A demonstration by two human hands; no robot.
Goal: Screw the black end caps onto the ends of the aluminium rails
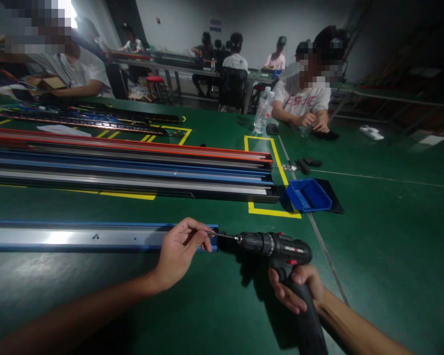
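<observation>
My right hand point(296, 288) is wrapped round the grip of a black cordless drill point(274, 245) with red details, its chuck pointing left. A long thin bit point(225, 236) sticks out of the chuck. The fingers of my left hand point(185, 249) are pinched at the bit's far end; whether a small part is between them is too small to tell. Behind and beneath my left hand lies a blue-edged metal rail point(70, 236) with small holes, its right end near the drill.
Several long red, blue and black rails point(133, 170) lie across the green table point(385, 236). A blue bin point(311, 195) stands right of them, with black parts point(307, 164) behind it. Farther back are a water bottle point(262, 112) and a seated person point(303, 96). Cabled strips point(96, 118) lie back left.
</observation>
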